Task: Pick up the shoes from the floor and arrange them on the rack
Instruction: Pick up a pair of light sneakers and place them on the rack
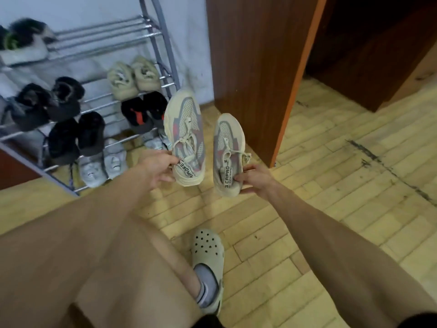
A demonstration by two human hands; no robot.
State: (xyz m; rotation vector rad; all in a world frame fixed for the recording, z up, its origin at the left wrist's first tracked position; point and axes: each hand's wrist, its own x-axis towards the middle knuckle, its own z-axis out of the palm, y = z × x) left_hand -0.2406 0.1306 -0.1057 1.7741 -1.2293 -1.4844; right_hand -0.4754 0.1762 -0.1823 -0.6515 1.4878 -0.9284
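The right sneaker (227, 153) carries a pale heel strap printed in black, reading "CAPRO". The left sneaker (185, 136), centre frame, has the same strap, but only "ORE" shows; smaller print beneath both is illegible.

Pale yellow wood-block floor (307, 209) with dark scuff marks on the right. A white wall (189, 31) stands far left, a brown wooden door (255, 67) beside it.

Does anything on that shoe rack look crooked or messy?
Mostly tidy. Only the beige pair on the shoe rack sits askew, toes angled apart. The floor has dark scuff streaks. The two sneakers are held, left hand, right hand.
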